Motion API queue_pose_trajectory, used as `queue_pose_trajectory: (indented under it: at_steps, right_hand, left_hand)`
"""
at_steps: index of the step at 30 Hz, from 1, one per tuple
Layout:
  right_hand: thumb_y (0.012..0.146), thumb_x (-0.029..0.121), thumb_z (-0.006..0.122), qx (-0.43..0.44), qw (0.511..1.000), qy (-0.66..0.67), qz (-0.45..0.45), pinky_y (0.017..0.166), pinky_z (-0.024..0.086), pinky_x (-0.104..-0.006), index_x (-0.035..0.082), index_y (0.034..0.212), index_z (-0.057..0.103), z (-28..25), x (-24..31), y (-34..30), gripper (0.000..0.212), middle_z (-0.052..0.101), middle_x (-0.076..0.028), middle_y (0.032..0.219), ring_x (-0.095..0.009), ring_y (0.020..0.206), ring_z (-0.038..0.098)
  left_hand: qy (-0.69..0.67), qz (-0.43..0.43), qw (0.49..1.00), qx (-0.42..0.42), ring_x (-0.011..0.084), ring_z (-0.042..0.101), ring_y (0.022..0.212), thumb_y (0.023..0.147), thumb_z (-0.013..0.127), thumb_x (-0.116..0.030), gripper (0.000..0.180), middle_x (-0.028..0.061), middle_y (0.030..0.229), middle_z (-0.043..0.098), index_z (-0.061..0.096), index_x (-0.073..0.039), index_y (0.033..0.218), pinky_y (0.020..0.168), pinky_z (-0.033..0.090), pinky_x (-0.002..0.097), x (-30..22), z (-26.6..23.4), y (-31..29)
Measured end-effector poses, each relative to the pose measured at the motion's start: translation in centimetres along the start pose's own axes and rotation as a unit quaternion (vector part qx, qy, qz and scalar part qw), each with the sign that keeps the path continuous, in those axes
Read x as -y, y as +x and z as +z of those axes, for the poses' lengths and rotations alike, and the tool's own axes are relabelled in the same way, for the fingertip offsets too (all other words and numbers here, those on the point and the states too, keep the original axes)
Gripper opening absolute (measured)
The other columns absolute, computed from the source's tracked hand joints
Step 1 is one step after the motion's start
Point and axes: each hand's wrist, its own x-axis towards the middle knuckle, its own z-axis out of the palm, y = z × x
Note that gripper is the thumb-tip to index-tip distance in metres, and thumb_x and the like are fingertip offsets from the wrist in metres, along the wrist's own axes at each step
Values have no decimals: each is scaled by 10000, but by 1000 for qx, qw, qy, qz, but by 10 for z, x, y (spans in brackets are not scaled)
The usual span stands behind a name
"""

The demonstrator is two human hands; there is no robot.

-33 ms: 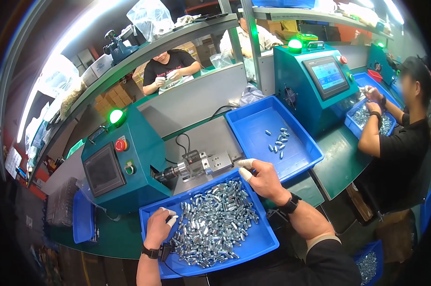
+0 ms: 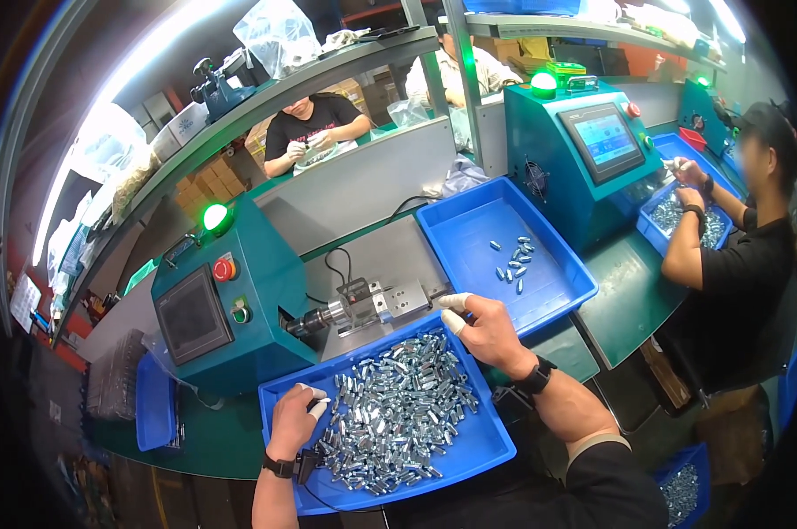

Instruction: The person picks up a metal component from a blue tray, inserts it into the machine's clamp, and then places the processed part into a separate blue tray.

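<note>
Head view: we see the left hand (image 2: 293, 420) over the left side of the near tray (image 2: 480, 448), fingers curled inward; we cannot tell whether they grip a part. Metal parts (image 2: 397, 414) lie heaped in that tray, beside this hand. The right hand (image 2: 492, 339) reaches with bent fingers beside the outer end of the clamp (image 2: 407, 300); we cannot tell whether they hold anything. Beyond it, the far tray (image 2: 465, 231) bears a few loose parts.

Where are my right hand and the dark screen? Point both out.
Your right hand (image 2: 494, 335): head view, on the back of the hand.
Dark screen (image 2: 192, 315): head view, on the display's middle.
</note>
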Motion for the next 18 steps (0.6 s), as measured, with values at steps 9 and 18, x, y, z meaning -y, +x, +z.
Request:
queue_pose_trajectory:
  at_steps: [9,18]
  right_hand:
    - [984,167,764,1,1000,4,-14,749,590,-334,4,1189,774,-3,6,0,263,801,-165,966,-216,817,765]
    - [987,177,754,-5,999,28,-31,745,585,-348,-2,1178,771,1,-5,-1,262,793,-170,950,-230,789,747]
  left_hand:
    - [-77,86,993,-34,298,741,859,857,837,-5,182,127,943,747,781,-36,1028,744,585,375,-53,-19,18]
    - [-50,198,976,-72,296,736,919,847,836,22,171,131,978,752,763,-8,999,806,582,371,-115,-28,71]
